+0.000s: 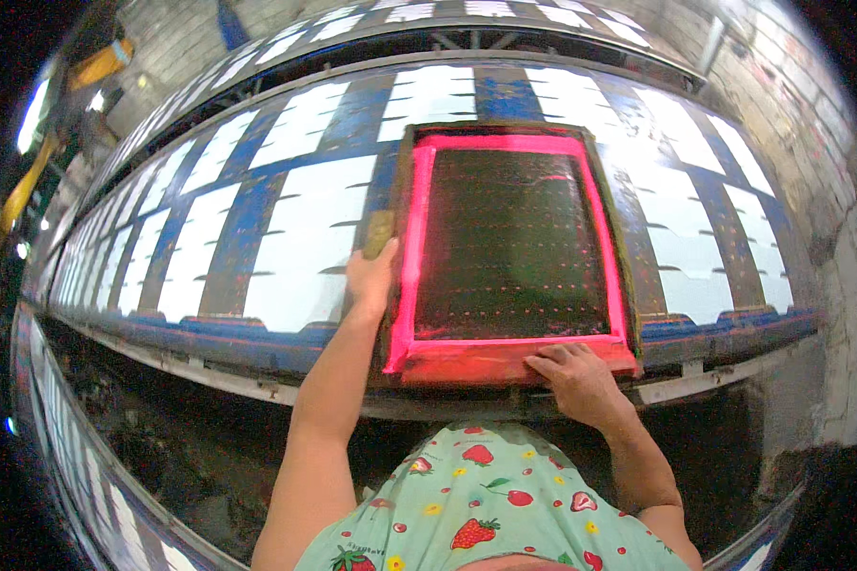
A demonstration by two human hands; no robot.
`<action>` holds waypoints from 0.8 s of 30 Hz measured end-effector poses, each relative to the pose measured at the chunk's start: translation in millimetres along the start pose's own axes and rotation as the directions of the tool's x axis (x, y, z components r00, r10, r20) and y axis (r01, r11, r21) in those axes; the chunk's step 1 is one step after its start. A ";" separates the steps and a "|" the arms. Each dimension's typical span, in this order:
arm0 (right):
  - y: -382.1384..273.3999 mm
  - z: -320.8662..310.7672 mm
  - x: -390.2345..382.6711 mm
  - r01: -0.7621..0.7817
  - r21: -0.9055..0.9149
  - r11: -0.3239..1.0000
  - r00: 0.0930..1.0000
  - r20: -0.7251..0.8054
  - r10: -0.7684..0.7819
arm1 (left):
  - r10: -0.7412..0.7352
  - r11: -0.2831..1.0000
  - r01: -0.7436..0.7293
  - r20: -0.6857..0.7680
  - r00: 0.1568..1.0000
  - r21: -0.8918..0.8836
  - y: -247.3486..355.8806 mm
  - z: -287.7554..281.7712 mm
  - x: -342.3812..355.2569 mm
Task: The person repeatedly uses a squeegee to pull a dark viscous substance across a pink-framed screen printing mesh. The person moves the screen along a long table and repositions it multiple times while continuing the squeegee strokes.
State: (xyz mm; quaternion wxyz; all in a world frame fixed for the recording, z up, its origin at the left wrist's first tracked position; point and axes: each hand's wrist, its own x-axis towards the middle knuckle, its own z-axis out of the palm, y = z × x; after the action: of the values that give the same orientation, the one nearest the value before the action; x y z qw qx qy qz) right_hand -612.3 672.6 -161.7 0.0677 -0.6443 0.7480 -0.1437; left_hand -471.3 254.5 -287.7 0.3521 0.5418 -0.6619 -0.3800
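A screen-printing frame (615, 257) lies on the long table, with a dark mesh (514, 247) bordered by bright pink bands. At its left side my left hand (369, 276) closes around a yellowish block (380, 228) that touches or adjoins the frame's edge. Along the near end runs a red-stained bar (467, 365); whether it is part of the frame or a separate piece, I cannot tell. My right hand (579, 379) grips that bar toward its right end, fingers curled over the top.
White cut pieces (309, 238) lie in rows across the blue-stained table (233, 247) on both sides of the frame. Behind stands another long table (314, 33) with similar pieces. A block wall (819, 181) rises at the right. A metal rail (229, 377) follows the near edge.
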 end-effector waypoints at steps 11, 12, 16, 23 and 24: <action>-19.5 -2.6 65.0 -0.177 -0.143 0.974 0.961 0.187 0.202 | 0.122 0.992 -0.121 -0.088 0.989 0.020 9.8 -0.3 -7.1; -21.4 -2.9 59.8 -0.165 -0.154 0.974 0.969 0.158 0.189 | 0.161 0.987 -0.161 -0.075 0.984 0.011 6.7 1.8 -5.3; -31.6 12.2 32.7 -0.190 -0.160 0.969 0.973 0.098 0.207 | 0.195 0.981 -0.194 -0.091 0.977 0.024 -2.5 8.8 0.7; -18.6 38.5 41.2 -0.164 -0.149 0.975 0.979 -0.142 0.143 | 0.178 0.984 -0.179 -0.027 0.984 -0.015 1.3 2.8 -3.6; -11.1 39.3 50.1 -0.145 -0.171 0.974 0.979 -0.165 0.117 | 0.162 0.987 -0.162 -0.051 0.985 0.003 3.7 3.7 -3.5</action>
State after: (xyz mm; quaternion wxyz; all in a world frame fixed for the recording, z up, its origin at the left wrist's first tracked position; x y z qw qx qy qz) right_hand -598.5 616.8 -191.5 -0.0401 -0.5838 0.8021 -0.1192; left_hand -475.7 258.9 -286.3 0.3989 0.4955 -0.6944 -0.3364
